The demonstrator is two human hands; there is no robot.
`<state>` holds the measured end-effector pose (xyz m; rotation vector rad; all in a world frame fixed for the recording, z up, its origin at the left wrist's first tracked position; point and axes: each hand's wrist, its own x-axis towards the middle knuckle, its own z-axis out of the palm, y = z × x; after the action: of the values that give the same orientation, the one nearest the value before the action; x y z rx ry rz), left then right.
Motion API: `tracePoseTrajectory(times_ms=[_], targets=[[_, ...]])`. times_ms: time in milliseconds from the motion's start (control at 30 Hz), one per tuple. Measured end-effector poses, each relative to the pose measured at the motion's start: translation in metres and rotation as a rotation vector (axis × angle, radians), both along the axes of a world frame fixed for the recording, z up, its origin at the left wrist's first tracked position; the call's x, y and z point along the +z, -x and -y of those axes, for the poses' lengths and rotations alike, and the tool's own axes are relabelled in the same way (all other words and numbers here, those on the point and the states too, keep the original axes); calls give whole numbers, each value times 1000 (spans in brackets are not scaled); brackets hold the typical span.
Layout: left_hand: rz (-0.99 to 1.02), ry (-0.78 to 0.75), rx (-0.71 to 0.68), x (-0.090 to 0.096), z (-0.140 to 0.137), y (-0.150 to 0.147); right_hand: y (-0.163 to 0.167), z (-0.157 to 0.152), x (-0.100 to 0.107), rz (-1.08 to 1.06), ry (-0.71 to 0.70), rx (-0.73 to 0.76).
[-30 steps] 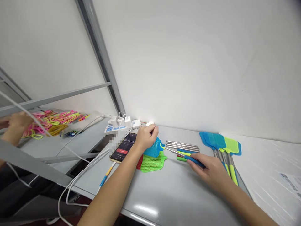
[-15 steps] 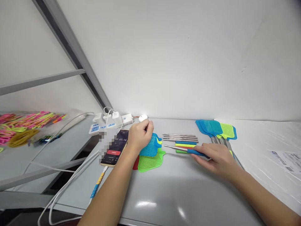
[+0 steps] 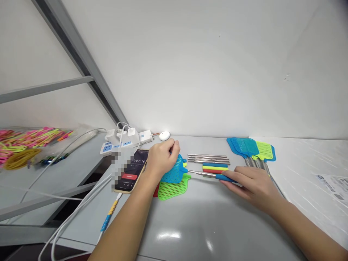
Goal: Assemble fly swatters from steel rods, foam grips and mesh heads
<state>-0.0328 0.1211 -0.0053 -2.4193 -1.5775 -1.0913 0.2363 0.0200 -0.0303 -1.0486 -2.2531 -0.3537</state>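
My left hand (image 3: 161,157) is closed on a blue perforated fly swatter head (image 3: 174,174), its fingertips partly out of sight behind the hand. A green swatter head (image 3: 174,190) lies below, with a bit of red and a yellow neck showing at the pile's edges. My right hand (image 3: 252,183) grips the blue handle of a metal rod (image 3: 201,173), pointed left. The rod's tip meets the neck of the blue head; whether it sits inside cannot be made out. Several bare metal rods (image 3: 208,158) and coloured handle sleeves (image 3: 215,168) lie just behind it.
Swatters with rods attached (image 3: 246,147) lie at the right, beside white plastic wrapping (image 3: 307,166). A phone (image 3: 133,172), a power strip (image 3: 107,148) with plugs, white cables and a white earbud-like case (image 3: 164,136) are at the left. Colourful bundles (image 3: 35,141) lie beyond the metal frame.
The rod in my right hand has moved left, its tip now at the blue head's neck. My left hand stays on the head, which has turned slightly toward the rod.
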Motion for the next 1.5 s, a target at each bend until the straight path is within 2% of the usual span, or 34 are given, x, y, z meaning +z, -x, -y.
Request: tracePoseTrajectory(times_ms=[233, 533, 900, 1033, 1100, 1200, 1400, 1500], targets=[[-32, 24, 54, -2, -1, -2, 0, 1, 0, 2, -83, -3], [-35, 13, 49, -8, -2, -4, -2, 9, 0, 47, -32, 17], [-16, 41, 46, -6, 1, -9, 1, 7, 5, 80, -8, 4], [18, 60, 59, -5, 2, -10, 4, 10, 3, 32, -17, -41], [17, 62, 66, -4, 3, -11, 6, 10, 1, -22, 50, -44], [-2, 61, 61, -4, 6, -14, 6, 8, -2, -64, 229, -5], [1, 5, 43, -2, 12, -19, 10, 8, 6, -298, 771, -14], [-11, -69, 20, -3, 13, -19, 12, 7, 11, -460, 1050, 56]])
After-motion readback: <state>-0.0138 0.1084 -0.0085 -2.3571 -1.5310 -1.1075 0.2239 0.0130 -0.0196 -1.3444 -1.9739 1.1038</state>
